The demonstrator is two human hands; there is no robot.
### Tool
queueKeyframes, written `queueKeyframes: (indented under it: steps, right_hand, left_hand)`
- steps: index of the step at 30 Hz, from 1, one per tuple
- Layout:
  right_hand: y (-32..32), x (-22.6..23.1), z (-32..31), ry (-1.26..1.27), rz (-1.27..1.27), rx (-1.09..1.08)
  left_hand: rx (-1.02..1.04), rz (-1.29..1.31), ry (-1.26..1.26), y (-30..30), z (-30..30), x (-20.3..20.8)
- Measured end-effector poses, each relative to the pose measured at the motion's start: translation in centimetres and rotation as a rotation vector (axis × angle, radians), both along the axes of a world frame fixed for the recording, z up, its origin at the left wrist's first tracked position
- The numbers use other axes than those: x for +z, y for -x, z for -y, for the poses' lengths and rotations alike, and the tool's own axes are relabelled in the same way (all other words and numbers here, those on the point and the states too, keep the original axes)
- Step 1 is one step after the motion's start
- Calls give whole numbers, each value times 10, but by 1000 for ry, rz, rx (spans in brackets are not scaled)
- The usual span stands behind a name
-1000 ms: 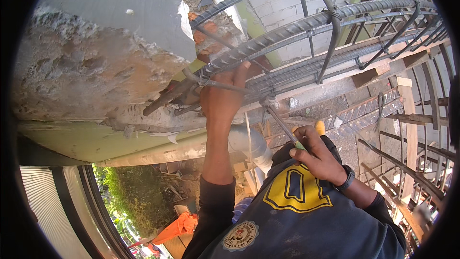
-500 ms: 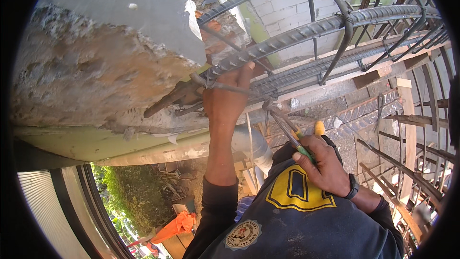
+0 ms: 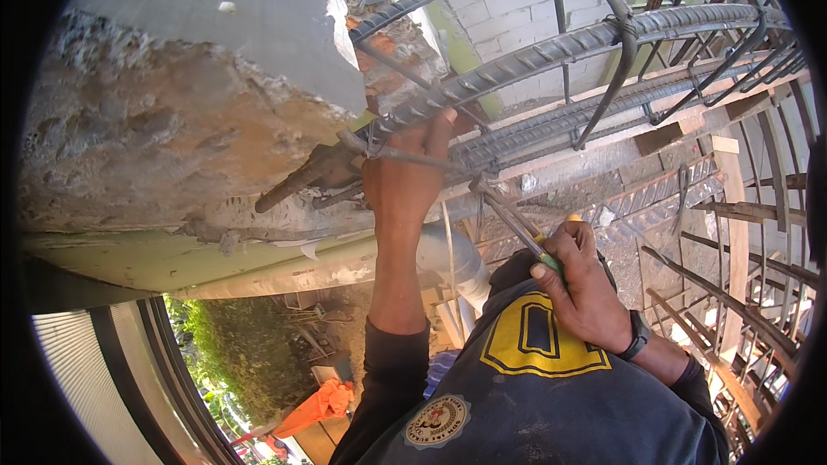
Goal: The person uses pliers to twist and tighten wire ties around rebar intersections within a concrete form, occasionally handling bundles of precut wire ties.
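Observation:
My left hand (image 3: 403, 182) reaches up into a steel reinforcement cage. It is wrapped round a thick ribbed rebar (image 3: 508, 69), with a fingertip showing on the bar and the other fingers hidden. A thinner stirrup end (image 3: 413, 156) crosses in front of this hand. My right hand (image 3: 587, 293) is closed round the green and yellow handles of a pair of pincers (image 3: 517, 222). Their jaws point up and left, at the stirrup beside my left hand. Whether the jaws touch the steel or grip a tie wire, I cannot tell.
Broken concrete (image 3: 164, 129) with a rough edge fills the upper left. The cage runs away to the right, past a pale block wall (image 3: 517, 13). Timber and steel bars (image 3: 732, 301) stand at lower right. An orange cloth (image 3: 319, 406) lies far below.
My right hand has closed tighter, its fingers now covering more of the yellow handle. The pincer handles sit closer together. My left hand keeps its hold on the rebar.

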State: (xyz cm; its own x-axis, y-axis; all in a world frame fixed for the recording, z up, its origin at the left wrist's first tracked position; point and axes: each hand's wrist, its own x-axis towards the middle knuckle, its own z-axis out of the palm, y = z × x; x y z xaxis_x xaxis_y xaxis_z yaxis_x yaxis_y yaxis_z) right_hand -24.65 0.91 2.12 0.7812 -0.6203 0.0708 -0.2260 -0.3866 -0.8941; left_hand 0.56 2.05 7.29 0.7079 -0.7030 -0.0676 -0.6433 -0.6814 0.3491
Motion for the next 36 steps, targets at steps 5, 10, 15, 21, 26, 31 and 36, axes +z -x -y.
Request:
queueKeyframes:
  steps: [5,10,15,21,26,31,36]
  right_hand:
    - [-3,-6,1,-86,-121,7]
    - [-7,-24,10,-1382,157,363]
    - [-23,-73,-15,-2326,585,1037]
    - [-1,-51,6,-1531,283,386]
    - [-3,-24,3,-710,37,110]
    - [0,-29,2,-711,83,68]
    - [-8,-24,2,-1410,143,344]
  left_hand:
    - [16,-28,-46,3,4,9]
    - [18,11,28,0,0,-3]
    - [-22,29,248,-6,-7,-19]
    - [27,62,32,0,-1,-1]
    - [45,45,-1,2,-3,0]
    - [39,35,17,1,1,1]
    - [22,201,97,-9,-14,-26]
